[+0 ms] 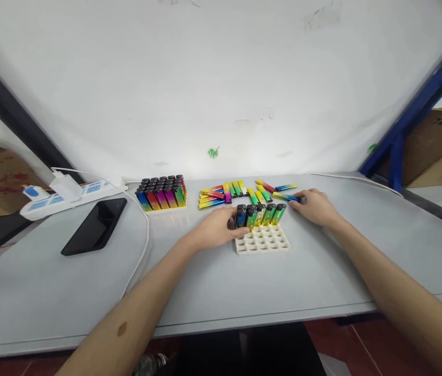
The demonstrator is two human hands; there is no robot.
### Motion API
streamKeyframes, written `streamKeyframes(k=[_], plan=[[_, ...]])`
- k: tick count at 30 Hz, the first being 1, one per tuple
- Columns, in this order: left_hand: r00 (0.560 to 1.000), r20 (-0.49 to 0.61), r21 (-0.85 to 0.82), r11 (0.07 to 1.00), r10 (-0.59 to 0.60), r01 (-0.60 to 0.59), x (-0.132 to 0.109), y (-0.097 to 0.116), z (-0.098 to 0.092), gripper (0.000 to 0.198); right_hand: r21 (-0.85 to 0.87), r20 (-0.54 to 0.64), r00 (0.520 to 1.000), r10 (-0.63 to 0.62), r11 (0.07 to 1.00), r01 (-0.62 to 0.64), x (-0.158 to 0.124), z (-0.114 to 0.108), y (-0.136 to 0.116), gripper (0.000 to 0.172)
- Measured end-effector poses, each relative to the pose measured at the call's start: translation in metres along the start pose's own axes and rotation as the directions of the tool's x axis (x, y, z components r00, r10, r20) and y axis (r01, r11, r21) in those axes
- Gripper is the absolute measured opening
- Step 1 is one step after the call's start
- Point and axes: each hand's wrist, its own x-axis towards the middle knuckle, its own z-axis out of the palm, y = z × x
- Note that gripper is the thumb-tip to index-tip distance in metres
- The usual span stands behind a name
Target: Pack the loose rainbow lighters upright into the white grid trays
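A white gridded tray (263, 240) lies on the table, its front slots bare. Several lighters (260, 215) with black tops and shiny coloured bodies stand upright along its back. My left hand (217, 228) is curled around the tray's left end, thumb in front and fingers beside the leftmost lighters; its fingertips are partly hidden. My right hand (314, 206) pinches the dark end of a yellow-and-blue lighter (284, 197), which lies low over the table behind the tray's right side. More loose lighters (236, 188) lie scattered behind the tray.
A second tray packed with upright lighters (162, 194) stands back left. A black phone (94, 226), a white cable (147, 235) and a power strip (75, 196) with plugs are farther left. The white wall (213, 104) rises behind the grey table (221, 297).
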Motion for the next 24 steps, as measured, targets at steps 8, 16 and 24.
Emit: streamKeyframes(k=[8,16,24], plan=[[1.000,0.016,0.046,0.999,-0.007,0.006,0.001,-0.003,0.001,0.036,0.648,0.016,0.993,0.116,0.756,-0.098,-0.006,-0.013,-0.010,0.027],[1.000,0.019,0.082,0.997,-0.005,0.003,0.001,-0.002,0.000,0.037,0.974,0.158,0.980,0.123,0.142,-0.175,-0.015,-0.026,-0.027,0.027],[1.000,0.024,0.074,0.997,0.004,-0.006,0.001,-0.001,0.000,0.035,0.986,0.160,0.986,0.045,0.033,-0.162,-0.023,-0.027,-0.038,0.028]])
